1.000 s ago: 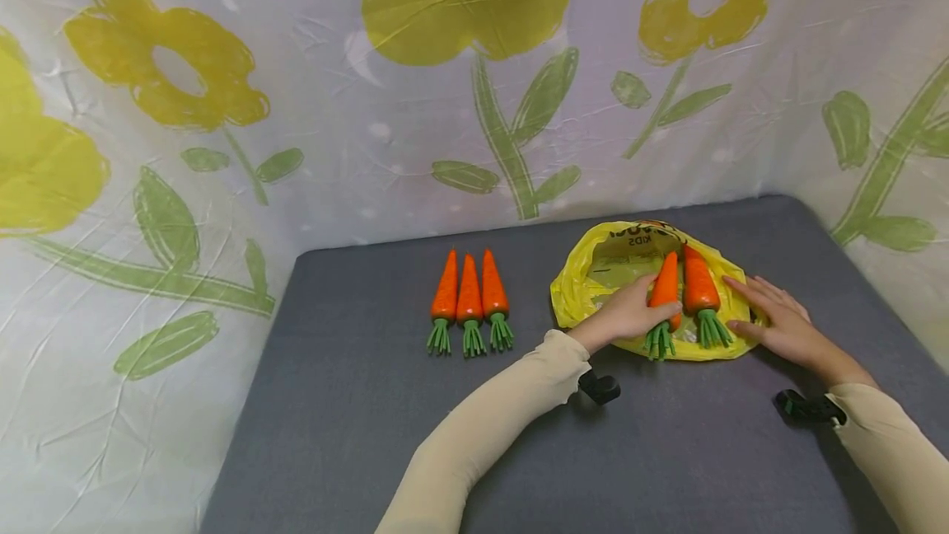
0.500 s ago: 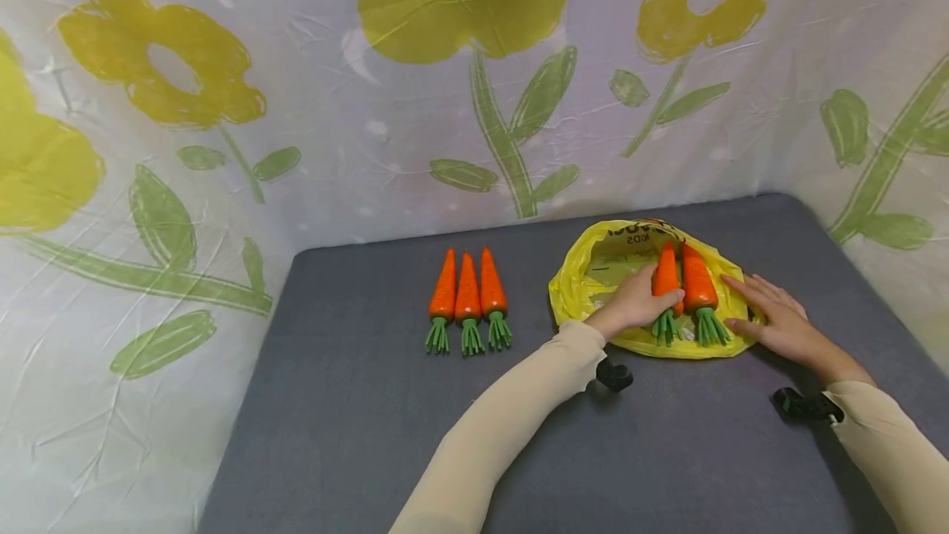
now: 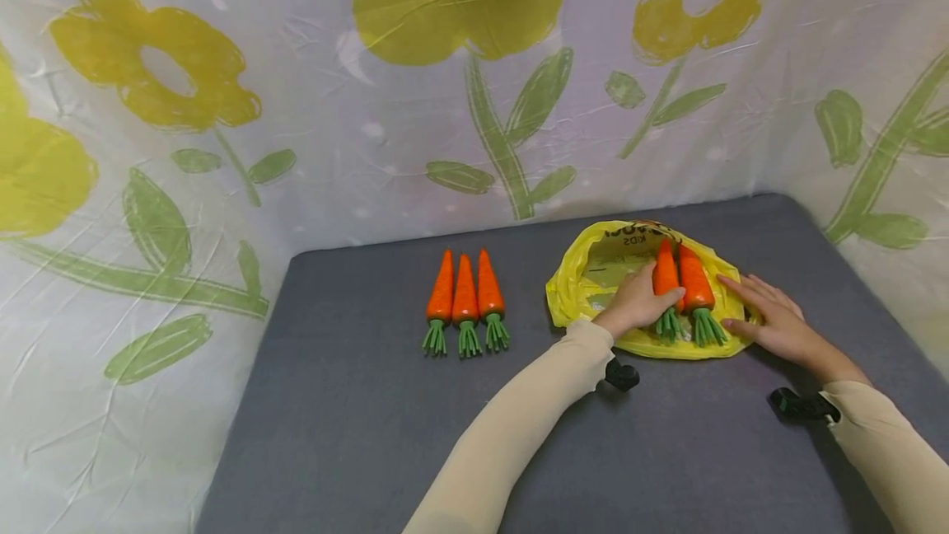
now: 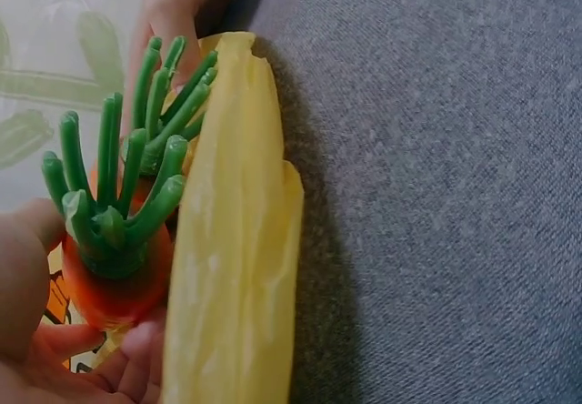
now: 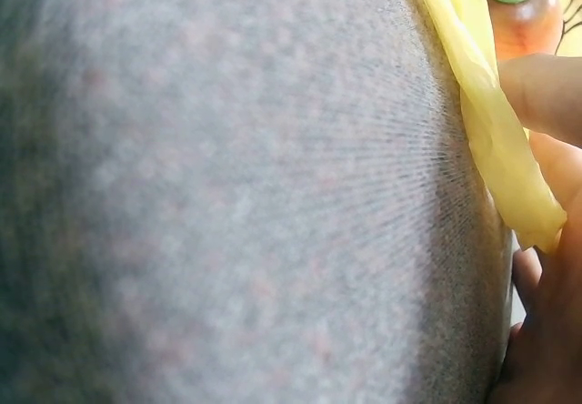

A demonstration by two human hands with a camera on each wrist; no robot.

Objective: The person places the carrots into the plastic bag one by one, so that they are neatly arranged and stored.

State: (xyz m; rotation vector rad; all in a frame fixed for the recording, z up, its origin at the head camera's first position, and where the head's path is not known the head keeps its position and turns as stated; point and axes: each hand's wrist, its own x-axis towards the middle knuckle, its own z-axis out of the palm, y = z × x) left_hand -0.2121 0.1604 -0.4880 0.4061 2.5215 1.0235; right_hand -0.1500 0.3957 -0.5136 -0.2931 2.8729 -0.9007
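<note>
Two toy carrots with green tops lie side by side in a yellow plastic bag [image 3: 574, 291], its mouth spread toward me. My left hand [image 3: 636, 302] grips the left carrot [image 3: 666, 270], thumb on one side and fingers on the other; the left wrist view shows them around its orange body [image 4: 114, 286]. The right carrot [image 3: 695, 278] rests against it. My right hand [image 3: 774, 324] is at the bag's right rim, fingers extended, thumb and index finger inside the opening. In the right wrist view the rim [image 5: 509, 158] passes across that hand; its other fingers are partly hidden.
Left of the bag, three more toy carrots [image 3: 465, 295] stand in a row on the grey table [image 3: 356, 419], tips away from me. A flower-printed cloth [image 3: 356, 147] hangs behind the table. Each wrist carries a black camera mount [image 3: 621, 375].
My left hand has moved the gripped carrot slightly right and deeper into the bag, up beside the other carrot. The right hand stays at the bag's rim.
</note>
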